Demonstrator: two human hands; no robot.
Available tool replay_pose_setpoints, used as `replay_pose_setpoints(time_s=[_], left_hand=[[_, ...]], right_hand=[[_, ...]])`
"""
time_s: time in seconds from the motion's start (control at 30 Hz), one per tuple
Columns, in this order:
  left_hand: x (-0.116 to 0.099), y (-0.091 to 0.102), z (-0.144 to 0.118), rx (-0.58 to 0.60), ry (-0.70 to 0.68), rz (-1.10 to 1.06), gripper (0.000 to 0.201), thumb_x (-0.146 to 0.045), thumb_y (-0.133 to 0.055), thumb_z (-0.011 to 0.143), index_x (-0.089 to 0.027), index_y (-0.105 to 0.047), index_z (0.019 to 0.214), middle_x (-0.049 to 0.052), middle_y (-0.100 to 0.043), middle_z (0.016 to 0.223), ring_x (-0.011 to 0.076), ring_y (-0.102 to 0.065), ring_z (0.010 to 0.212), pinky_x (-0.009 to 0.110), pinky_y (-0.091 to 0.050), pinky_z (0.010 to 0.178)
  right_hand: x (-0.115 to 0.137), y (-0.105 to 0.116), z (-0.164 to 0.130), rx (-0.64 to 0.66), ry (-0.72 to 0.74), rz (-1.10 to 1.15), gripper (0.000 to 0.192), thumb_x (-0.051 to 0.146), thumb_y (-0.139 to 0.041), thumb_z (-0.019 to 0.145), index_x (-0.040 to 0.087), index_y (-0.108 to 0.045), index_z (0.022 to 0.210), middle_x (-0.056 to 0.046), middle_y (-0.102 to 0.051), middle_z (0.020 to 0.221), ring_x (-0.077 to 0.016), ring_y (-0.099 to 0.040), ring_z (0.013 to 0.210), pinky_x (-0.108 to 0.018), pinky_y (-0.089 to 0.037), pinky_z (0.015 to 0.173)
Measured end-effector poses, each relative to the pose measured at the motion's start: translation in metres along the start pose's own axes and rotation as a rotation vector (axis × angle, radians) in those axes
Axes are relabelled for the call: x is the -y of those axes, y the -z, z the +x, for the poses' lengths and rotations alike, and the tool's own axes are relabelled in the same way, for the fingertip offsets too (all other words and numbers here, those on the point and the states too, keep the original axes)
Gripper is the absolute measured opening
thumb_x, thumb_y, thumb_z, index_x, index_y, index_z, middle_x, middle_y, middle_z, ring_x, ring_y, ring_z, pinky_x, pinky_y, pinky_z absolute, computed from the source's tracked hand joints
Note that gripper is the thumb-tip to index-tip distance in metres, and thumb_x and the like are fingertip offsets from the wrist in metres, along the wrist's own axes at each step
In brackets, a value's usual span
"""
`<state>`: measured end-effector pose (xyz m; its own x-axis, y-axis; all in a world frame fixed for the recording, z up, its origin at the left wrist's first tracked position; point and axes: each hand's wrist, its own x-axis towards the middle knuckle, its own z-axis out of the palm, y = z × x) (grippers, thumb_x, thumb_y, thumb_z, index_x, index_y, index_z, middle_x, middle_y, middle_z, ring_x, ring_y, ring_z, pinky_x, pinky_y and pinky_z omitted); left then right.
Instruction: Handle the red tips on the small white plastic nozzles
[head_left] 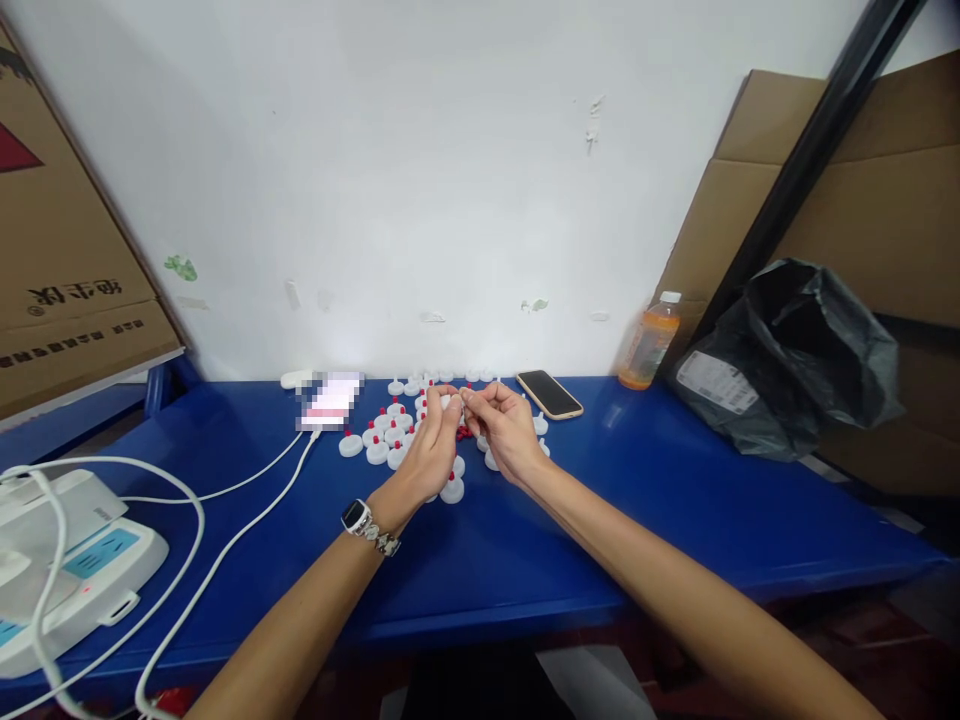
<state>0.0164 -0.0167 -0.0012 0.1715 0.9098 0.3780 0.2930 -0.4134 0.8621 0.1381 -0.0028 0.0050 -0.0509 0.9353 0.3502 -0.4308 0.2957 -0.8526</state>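
Both hands meet over a spread of white nozzle caps, many topped with small red tips. My left hand, with a watch on its wrist, is closed around a white cap, mostly hidden by the fingers. My right hand pinches at the same spot, its thumb and forefinger touching the cap's top; whether a red tip is between them cannot be seen. Loose red tips lie below the hands. Red-tipped caps stand to the left, and plain white caps stand right of my right hand.
A black phone lies behind my right hand. At the left are a plugged-in phone, white cables and a power strip. An orange drink bottle and a black plastic bag stand right. Cardboard leans at the left.
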Motion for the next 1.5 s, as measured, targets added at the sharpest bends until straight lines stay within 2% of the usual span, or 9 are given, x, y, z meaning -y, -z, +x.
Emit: replay_pose_setpoints(time_s=[0.13, 0.27, 0.4, 0.6, 0.9, 1.1, 1.23, 1.4, 1.5], left_hand=[[-0.003, 0.009, 0.001, 0.054, -0.027, 0.106, 0.046, -0.055, -0.021, 0.102, -0.023, -0.041, 0.128, 0.007, -0.061, 0.107, 0.0205, -0.060, 0.099, 0.040, -0.046, 0.095], [0.004, 0.022, 0.006, 0.001, -0.108, 0.305, 0.053, -0.053, -0.032, 0.101, -0.021, -0.033, 0.143, 0.009, -0.058, 0.114, 0.0236, -0.055, 0.112, 0.043, -0.041, 0.101], [0.012, 0.032, 0.010, 0.108, -0.265, 0.504, 0.036, -0.053, -0.048, 0.094, -0.020, -0.059, 0.106, 0.006, -0.059, 0.093, 0.0221, -0.055, 0.090, 0.037, -0.045, 0.083], [0.013, 0.032, 0.010, 0.335, -0.344, 0.583, 0.027, -0.042, -0.056, 0.090, -0.020, -0.056, 0.074, 0.002, -0.058, 0.074, 0.0189, -0.052, 0.074, 0.033, -0.041, 0.072], [0.014, 0.031, 0.011, 0.294, -0.315, 0.580, 0.031, -0.041, -0.049, 0.096, -0.020, -0.055, 0.074, 0.001, -0.058, 0.070, 0.0188, -0.053, 0.072, 0.032, -0.039, 0.070], [0.013, 0.032, 0.013, 0.167, -0.268, 0.607, 0.031, -0.037, -0.041, 0.099, -0.021, -0.055, 0.078, 0.002, -0.061, 0.072, 0.0206, -0.053, 0.072, 0.033, -0.036, 0.068], [0.016, 0.032, 0.014, 0.178, -0.235, 0.614, 0.030, -0.036, -0.041, 0.099, -0.021, -0.056, 0.079, 0.002, -0.061, 0.074, 0.0202, -0.053, 0.074, 0.034, -0.037, 0.070], [0.020, 0.033, 0.014, 0.188, -0.245, 0.610, 0.029, -0.035, -0.041, 0.099, -0.021, -0.057, 0.080, 0.002, -0.061, 0.077, 0.0203, -0.054, 0.080, 0.035, -0.040, 0.073], [0.019, 0.035, 0.013, 0.104, -0.276, 0.587, 0.025, -0.035, -0.043, 0.099, -0.021, -0.058, 0.085, 0.004, -0.061, 0.089, 0.0216, -0.055, 0.091, 0.036, -0.042, 0.082]], right_hand=[[0.006, 0.003, 0.001, 0.061, -0.009, -0.082, 0.039, 0.048, -0.079, 0.072, 0.021, -0.050, 0.067, 0.005, -0.054, 0.050, -0.0086, -0.044, 0.044, -0.023, -0.034, 0.047], [0.011, 0.028, 0.033, 0.004, 0.119, -0.347, 0.034, 0.046, -0.073, 0.076, 0.021, -0.052, 0.070, 0.004, -0.057, 0.052, -0.0111, -0.049, 0.046, -0.025, -0.039, 0.049], [0.006, 0.063, 0.087, -0.101, 0.160, -0.834, 0.016, 0.031, -0.067, 0.078, 0.020, -0.057, 0.072, 0.000, -0.065, 0.065, -0.0142, -0.058, 0.060, -0.026, -0.044, 0.058], [-0.016, 0.077, 0.134, 0.032, 0.063, -1.352, 0.008, 0.017, -0.060, 0.077, 0.017, -0.067, 0.080, -0.006, -0.071, 0.080, -0.0155, -0.062, 0.072, -0.026, -0.045, 0.068], [-0.023, 0.070, 0.141, 0.291, -0.077, -1.405, 0.010, 0.020, -0.067, 0.077, 0.015, -0.075, 0.075, -0.005, -0.073, 0.070, -0.0150, -0.064, 0.066, -0.023, -0.046, 0.063], [-0.025, 0.070, 0.157, 0.188, -0.025, -1.551, 0.023, 0.029, -0.059, 0.087, 0.016, -0.074, 0.099, -0.012, -0.074, 0.099, -0.0213, -0.067, 0.092, -0.030, -0.047, 0.083], [-0.036, 0.065, 0.172, 0.151, -0.068, -1.672, 0.021, 0.024, -0.068, 0.078, 0.014, -0.073, 0.095, -0.017, -0.072, 0.106, -0.0288, -0.066, 0.103, -0.039, -0.045, 0.093], [-0.040, 0.058, 0.178, 0.112, -0.099, -1.707, 0.011, 0.015, -0.065, 0.077, 0.013, -0.071, 0.086, -0.016, -0.073, 0.102, -0.0284, -0.067, 0.100, -0.038, -0.046, 0.091], [-0.027, 0.052, 0.163, 0.061, -0.033, -1.658, 0.012, 0.018, -0.058, 0.084, 0.017, -0.069, 0.089, -0.011, -0.074, 0.099, -0.0236, -0.067, 0.096, -0.033, -0.046, 0.087]])
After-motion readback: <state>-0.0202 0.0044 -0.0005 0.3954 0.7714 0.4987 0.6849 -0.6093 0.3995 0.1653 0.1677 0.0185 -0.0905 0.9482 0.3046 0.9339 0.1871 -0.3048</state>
